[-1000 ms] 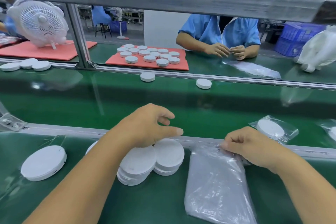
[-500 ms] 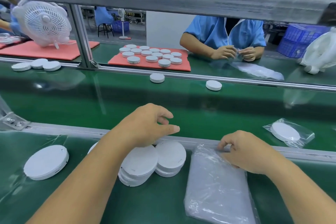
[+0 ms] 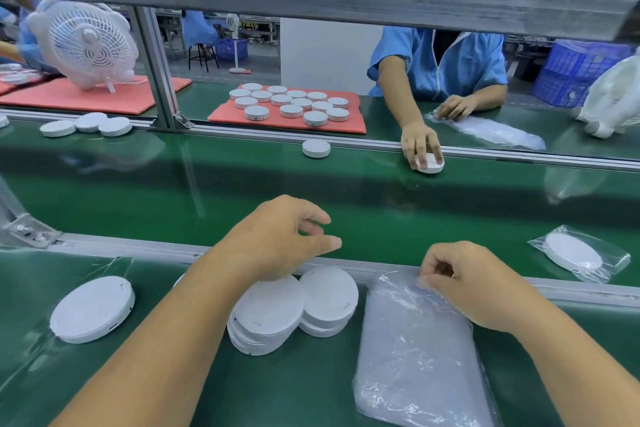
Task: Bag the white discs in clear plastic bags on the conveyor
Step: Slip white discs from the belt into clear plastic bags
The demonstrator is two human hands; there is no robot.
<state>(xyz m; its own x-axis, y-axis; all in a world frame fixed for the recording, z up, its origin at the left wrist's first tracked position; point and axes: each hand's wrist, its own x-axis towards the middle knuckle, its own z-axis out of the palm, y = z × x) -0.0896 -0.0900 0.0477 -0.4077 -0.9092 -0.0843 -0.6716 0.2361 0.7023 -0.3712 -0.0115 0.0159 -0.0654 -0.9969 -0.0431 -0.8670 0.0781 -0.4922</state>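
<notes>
Two short stacks of white discs lie on the near green ledge, with a single disc lying to their left on clear film. My left hand hovers above the stacks, fingers loosely curled and holding nothing. To the right lies a pile of clear plastic bags. My right hand pinches the top edge of the uppermost bag at the pile's far end. A bagged disc rides the conveyor belt at the right.
Across the belt a person in a blue coat has a hand on a disc at the far rail. A loose disc sits on the belt. A red mat bears several discs. White fans stand behind.
The bagged disc and loose discs have drifted right on the belt. The person opposite has reached out onto a disc. My right hand's fingers shifted slightly on the bag's edge; my left stays hovering.
</notes>
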